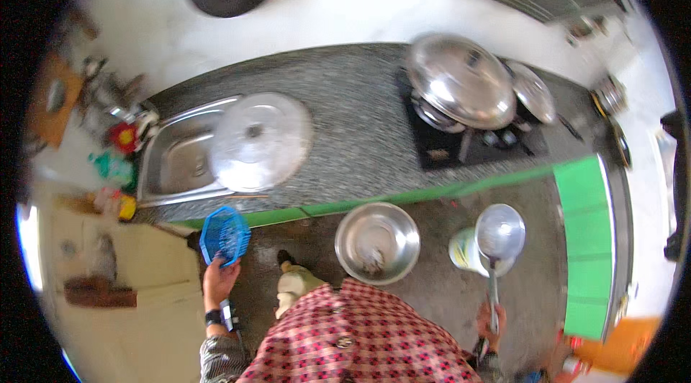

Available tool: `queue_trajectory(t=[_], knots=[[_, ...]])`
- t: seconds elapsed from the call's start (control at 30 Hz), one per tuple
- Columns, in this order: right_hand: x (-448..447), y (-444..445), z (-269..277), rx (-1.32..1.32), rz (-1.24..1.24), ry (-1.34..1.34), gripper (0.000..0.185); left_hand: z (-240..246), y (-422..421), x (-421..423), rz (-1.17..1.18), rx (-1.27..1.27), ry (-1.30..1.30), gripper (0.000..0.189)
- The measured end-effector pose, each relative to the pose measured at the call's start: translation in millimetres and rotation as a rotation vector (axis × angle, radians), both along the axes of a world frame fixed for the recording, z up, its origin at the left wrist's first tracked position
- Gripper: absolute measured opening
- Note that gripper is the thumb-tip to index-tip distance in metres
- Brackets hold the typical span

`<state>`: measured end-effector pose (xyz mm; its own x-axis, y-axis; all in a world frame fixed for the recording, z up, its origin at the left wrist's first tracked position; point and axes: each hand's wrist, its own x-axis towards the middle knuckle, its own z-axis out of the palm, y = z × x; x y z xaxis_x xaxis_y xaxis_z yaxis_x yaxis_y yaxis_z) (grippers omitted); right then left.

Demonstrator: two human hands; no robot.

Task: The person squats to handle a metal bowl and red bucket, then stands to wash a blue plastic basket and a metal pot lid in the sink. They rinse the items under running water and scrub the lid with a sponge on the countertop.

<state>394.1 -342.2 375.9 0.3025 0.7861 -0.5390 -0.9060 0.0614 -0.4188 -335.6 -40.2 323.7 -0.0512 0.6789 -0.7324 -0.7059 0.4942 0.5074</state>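
Observation:
My left hand point(221, 280) grips a blue plastic basket point(225, 234) by its rim, out in front of the counter's edge near the sink. In my right hand point(492, 321) is the handle of a metal ladle point(500, 232) with a wide round bowl. Behind the ladle, partly hidden by it, stands a pale bucket point(465, 252) bearing a print. A round steel basin point(378, 242) lies between my two hands, in front of my checked garment. Some small dark matter shows at its bottom, too blurred to tell.
On the granite counter point(356, 107), a round metal lid point(264, 140) partly covers the steel sink point(181, 161). A large lidded pot point(461, 80) sits on the black stove point(486, 145), beside a smaller lidded pan point(532, 91). Green cabinet doors point(586, 248) stand at the right.

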Motion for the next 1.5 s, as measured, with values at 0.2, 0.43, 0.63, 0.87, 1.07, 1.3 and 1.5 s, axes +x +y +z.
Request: queue_trajectory(t=[0.2,0.43,0.63,0.87,1.07,1.3,1.5], knots=[[-40,70,62,0.12,0.476,-0.219,0.065,4,18,-5,-0.041,0.168,0.172,0.018],[-170,229,94,0.17,0.777,-0.296,0.075,11,30,-57,0.2,0.007,0.095,0.016],[-278,318,102,0.19,1.051,-0.47,0.076,-2,23,-135,0.28,0.019,0.006,0.019],[-423,414,128,0.087,1.265,-0.445,0.057,-19,28,-192,0.345,-0.089,0.023,0.021],[-583,547,56,0.132,1.429,-0.497,0.04,-8,30,-223,0.336,-0.092,0.087,0.02],[-730,611,-63,-0.048,1.222,-0.808,0.034,-5,16,-261,0.39,-0.13,0.12,0.025],[-780,615,-107,-0.131,1.141,-1.029,0.044,-16,-14,-283,0.449,-0.203,0.101,0.027]])
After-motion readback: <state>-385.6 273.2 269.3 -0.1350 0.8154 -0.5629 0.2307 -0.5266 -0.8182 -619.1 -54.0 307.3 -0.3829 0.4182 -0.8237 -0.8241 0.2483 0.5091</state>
